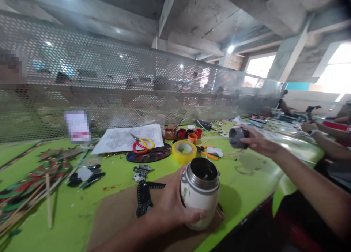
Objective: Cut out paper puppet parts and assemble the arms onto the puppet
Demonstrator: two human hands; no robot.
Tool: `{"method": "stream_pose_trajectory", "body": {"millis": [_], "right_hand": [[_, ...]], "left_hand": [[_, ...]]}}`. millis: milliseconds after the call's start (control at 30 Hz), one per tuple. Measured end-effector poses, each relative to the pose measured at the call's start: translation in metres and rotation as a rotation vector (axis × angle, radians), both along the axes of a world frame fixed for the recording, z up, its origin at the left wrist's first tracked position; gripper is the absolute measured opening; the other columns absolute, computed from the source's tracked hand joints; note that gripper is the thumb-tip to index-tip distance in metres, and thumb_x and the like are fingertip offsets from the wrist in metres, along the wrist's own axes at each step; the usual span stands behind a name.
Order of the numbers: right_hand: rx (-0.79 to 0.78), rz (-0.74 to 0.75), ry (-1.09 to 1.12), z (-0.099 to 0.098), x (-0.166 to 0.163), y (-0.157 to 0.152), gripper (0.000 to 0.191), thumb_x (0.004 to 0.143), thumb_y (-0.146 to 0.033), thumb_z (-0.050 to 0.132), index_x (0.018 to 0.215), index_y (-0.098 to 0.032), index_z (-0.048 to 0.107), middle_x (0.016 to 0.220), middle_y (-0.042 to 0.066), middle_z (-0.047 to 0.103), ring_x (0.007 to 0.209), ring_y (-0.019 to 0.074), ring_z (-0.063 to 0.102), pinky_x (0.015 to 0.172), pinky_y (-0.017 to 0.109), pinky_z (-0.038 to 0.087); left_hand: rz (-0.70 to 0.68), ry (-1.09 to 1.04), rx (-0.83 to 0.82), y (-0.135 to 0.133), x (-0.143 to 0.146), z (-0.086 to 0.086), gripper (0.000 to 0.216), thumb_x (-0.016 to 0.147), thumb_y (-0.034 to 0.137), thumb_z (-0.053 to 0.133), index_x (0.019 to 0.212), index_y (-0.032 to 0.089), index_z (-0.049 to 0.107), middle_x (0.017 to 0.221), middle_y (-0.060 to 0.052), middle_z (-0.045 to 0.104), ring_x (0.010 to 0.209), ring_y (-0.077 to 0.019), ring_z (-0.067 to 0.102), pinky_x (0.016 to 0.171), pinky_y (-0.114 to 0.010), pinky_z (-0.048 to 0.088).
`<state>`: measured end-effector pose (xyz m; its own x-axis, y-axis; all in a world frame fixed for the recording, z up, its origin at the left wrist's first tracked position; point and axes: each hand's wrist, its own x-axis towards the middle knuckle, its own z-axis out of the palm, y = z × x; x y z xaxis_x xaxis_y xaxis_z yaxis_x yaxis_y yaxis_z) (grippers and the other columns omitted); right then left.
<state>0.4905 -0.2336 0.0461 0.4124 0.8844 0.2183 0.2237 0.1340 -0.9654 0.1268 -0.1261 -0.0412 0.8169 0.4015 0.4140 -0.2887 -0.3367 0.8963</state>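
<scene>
My left hand (171, 202) is wrapped round a white thermos flask (199, 193) with a steel neck. The flask stands open and upright on a brown cardboard sheet (115, 215) near the table's front edge. My right hand (257, 141) is raised to the right above the table, gripping the flask's grey lid (237, 137), which is off the flask and turned on its side.
On the green table (68, 215) lie a yellow tape roll (184, 151), red-and-yellow scissors (142, 144) on a drawing sheet (124, 138), small paint pots (192, 135), a black cut-out figure (144, 193) and bamboo sticks (48, 200). A perforated metal screen (109, 80) runs behind. Another person's arms (323, 131) rest far right.
</scene>
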Motion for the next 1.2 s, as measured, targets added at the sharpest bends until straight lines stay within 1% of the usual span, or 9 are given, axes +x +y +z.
{"method": "stream_pose_trajectory", "body": {"millis": [133,267,367,467,667,833,1000,1133,1200], "right_hand": [[0.094,-0.108,0.227,-0.063,0.017,0.019,0.048,0.064,-0.025,0.081,0.108,-0.025,0.063,0.107,0.006,0.072,0.093,0.0248,0.071,0.079,0.036,0.061],[0.131,-0.181,0.378,-0.092,0.026,0.049,0.043,0.067,-0.016,0.081,0.104,-0.024,0.061,0.1,0.004,0.072,0.088,0.0234,0.071,0.073,0.036,0.062],[0.134,-0.186,0.44,-0.094,0.033,0.079,0.035,0.077,-0.014,0.075,0.109,-0.02,0.061,0.103,0.006,0.07,0.09,0.0223,0.069,0.075,0.039,0.061],[0.15,-0.2,0.466,-0.092,0.041,0.112,0.027,0.093,-0.025,0.061,0.117,-0.015,0.059,0.113,0.007,0.064,0.093,0.0198,0.066,0.077,0.038,0.058],[0.144,-0.274,0.467,-0.099,0.054,0.16,0.031,0.094,-0.03,0.059,0.122,-0.016,0.057,0.119,0.009,0.061,0.098,0.0216,0.064,0.082,0.041,0.056],[0.07,-0.319,0.445,-0.111,0.072,0.161,0.031,0.094,-0.031,0.059,0.121,-0.016,0.057,0.119,0.009,0.061,0.098,0.0216,0.064,0.082,0.041,0.055],[-0.006,-0.337,0.41,-0.126,0.088,0.157,0.031,0.094,-0.031,0.059,0.121,-0.016,0.057,0.12,0.009,0.061,0.099,0.0218,0.063,0.082,0.041,0.055],[-0.071,-0.323,0.385,-0.129,0.098,0.17,0.031,0.094,-0.031,0.059,0.121,-0.016,0.058,0.12,0.009,0.061,0.1,0.022,0.063,0.083,0.042,0.055],[-0.102,-0.31,0.371,-0.127,0.104,0.177,0.031,0.094,-0.031,0.059,0.121,-0.016,0.058,0.121,0.009,0.061,0.1,0.0219,0.063,0.083,0.042,0.055]], "left_hand": [[0.017,0.008,-0.001,-0.001,-0.001,0.001,0.089,0.059,0.024,0.084,0.136,0.022,0.04,0.136,-0.01,0.053,0.128,-0.0313,0.048,0.111,-0.043,0.036],[0.116,0.005,0.121,-0.003,-0.002,-0.001,0.095,0.056,0.025,0.085,0.138,0.028,0.038,0.14,-0.007,0.052,0.131,-0.0333,0.046,0.112,-0.044,0.037],[0.142,0.003,0.154,-0.003,-0.003,-0.001,0.096,0.057,0.026,0.085,0.139,0.03,0.037,0.139,-0.007,0.053,0.129,-0.0334,0.049,0.11,-0.043,0.04],[0.112,0.009,0.106,-0.002,-0.004,0.001,0.095,0.057,0.025,0.086,0.14,0.03,0.04,0.139,-0.009,0.054,0.128,-0.034,0.051,0.107,-0.042,0.044],[0.142,0.083,0.024,-0.005,-0.004,0.01,0.094,0.058,0.036,0.088,0.14,0.029,0.045,0.139,-0.013,0.054,0.134,-0.039,0.042,0.112,-0.051,0.036],[0.037,0.056,-0.069,-0.002,-0.001,0.01,0.096,0.062,0.049,0.084,0.145,0.032,0.038,0.136,-0.013,0.057,0.135,-0.0391,0.041,0.111,-0.057,0.034],[-0.038,0.045,-0.154,0.009,-0.001,-0.008,0.088,0.069,0.054,0.076,0.145,0.033,0.038,0.143,-0.013,0.05,0.135,-0.04,0.04,0.112,-0.06,0.029],[-0.075,0.046,-0.154,0.02,0.0,-0.019,0.089,0.066,0.062,0.074,0.144,0.035,0.04,0.149,-0.01,0.043,0.136,-0.0418,0.038,0.112,-0.061,0.027],[-0.079,0.052,-0.129,0.025,0.004,-0.024,0.093,0.061,0.064,0.076,0.143,0.036,0.041,0.147,-0.008,0.046,0.135,-0.0431,0.038,0.11,-0.06,0.031]]}}
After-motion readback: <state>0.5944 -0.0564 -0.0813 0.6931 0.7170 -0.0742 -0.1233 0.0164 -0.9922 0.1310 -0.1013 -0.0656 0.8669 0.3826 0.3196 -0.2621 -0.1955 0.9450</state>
